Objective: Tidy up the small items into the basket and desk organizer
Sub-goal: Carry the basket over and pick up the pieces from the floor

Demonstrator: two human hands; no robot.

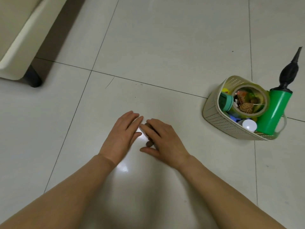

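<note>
Small brown item (149,139) on floor tile (165,47), half under right hand (162,138); fingers curled over it, thumb alongside, grip not yet sure. Left hand (123,134) flat, fingers straight, empty, touching beside. Pinch firm w/ thumb, lift clear, carry right to basket (217,119), well apart; already crowded, so drop near white bulb (249,125).

A small brown item (149,142), mostly hidden, lies on the floor near the middle. The beige perforated basket (219,123) stands upright well to its right, crammed full: a roll of tape (250,100) lies on top, a green pump (274,111) leans out at its right side, and a white bulb (249,125) sits at its near edge.
</note>
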